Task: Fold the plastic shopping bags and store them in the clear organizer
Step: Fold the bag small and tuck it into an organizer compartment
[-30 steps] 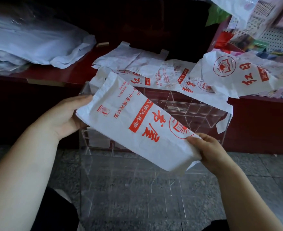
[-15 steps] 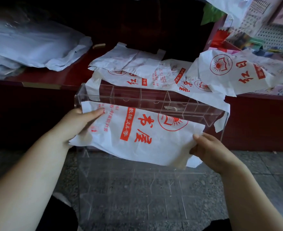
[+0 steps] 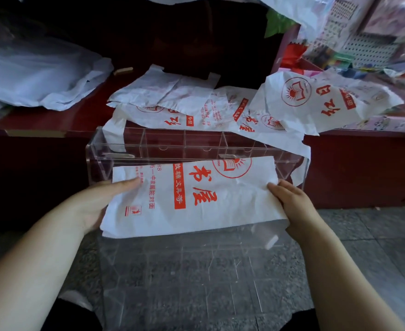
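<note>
Left hand [image 3: 93, 204], right hand [image 3: 295, 203] — holding bag [image 3: 208, 212] (red print), at organizer [image 3: 163, 142]

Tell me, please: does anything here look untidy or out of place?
Yes. The unfolded bags on the red counter lie crumpled and overlapping; some corners hang over its edge near the clear organizer. The folded bag looks neat.
</note>
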`<state>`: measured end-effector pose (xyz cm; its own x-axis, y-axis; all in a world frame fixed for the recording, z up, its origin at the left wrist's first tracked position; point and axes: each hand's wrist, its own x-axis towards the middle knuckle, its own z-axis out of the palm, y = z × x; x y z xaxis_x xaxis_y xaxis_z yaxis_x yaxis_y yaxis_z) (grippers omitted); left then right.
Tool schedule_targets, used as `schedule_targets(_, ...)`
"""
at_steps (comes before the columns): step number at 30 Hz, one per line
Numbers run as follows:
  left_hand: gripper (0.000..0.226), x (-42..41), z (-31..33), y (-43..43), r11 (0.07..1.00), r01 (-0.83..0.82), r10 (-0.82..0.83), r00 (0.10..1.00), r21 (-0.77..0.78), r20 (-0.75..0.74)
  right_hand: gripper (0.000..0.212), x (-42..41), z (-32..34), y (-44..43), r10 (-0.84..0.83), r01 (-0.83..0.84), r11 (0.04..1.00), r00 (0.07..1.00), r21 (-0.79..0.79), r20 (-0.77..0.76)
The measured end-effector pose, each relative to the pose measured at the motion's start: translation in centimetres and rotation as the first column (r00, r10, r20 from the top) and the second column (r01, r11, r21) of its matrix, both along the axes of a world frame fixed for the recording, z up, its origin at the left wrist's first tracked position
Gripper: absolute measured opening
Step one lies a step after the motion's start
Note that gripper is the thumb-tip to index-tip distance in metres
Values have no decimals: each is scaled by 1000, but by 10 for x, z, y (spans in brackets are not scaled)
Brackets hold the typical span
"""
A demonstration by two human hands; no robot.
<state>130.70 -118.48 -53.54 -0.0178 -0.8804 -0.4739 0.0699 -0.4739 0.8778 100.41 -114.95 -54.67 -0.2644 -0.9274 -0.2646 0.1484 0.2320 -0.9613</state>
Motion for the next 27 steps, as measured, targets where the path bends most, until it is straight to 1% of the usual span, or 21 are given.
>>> schedule_targets(2, 27, -1, -6, -1, 998, 61, -61, 998, -5, 4, 25, -2, -1, -1, -43, 43, 999, 999, 9, -7)
schedule_targets(3, 27, 0, -11, -3, 998, 65, -65, 997, 9, 33, 26, -3, 0, -3, -62, 62, 998, 998, 6, -5)
schedule_targets(6, 29, 1, -20, -4, 992, 124, -124, 992, 28, -12, 28, -5, 0, -4, -104, 104, 994, 995, -12, -7)
schedule_targets(8, 25, -2, -18, 0, 985, 172, -171, 984, 18, -43, 28, -8, -1, -4, -116, 116, 993, 993, -14, -6)
schedule_targets(11, 17, -8, -15, 2, 984, 179, -179, 983, -13, -36, 20, -7, 5, -1, -23, 23, 1000, 1000, -2, 16)
schedule_targets(14, 13, -9, -15, 1, 985, 155, -156, 988, -70, -11, 8, -6, 7, 3, 92, -91, 995, 996, 38, -16)
schedule_targets(16, 11, -9, -14, 1, 984, 150, -149, 989, -97, 11, 4, -6, 6, 5, 113, -110, 992, 993, 62, -45)
schedule_targets(19, 18, -8, -10, 2, 987, 90, -90, 996, -130, 2, 4, -8, 6, 6, 148, -144, 987, 988, 68, -55)
schedule_targets(23, 23, 1, -4, -1, 989, 30, -43, 996, -148, -84, 13, -7, 6, 10, 313, -310, 947, 949, 86, -24)
schedule_targets(25, 23, 5, -2, -2, 991, 25, -40, 993, -134, -109, 13, -7, 5, 10, 328, -326, 940, 945, 96, -5)
schedule_targets(27, 22, 6, 0, -1, 991, 43, -58, 991, -125, -120, 12, -7, 6, 10, 285, -284, 956, 958, 78, 0)
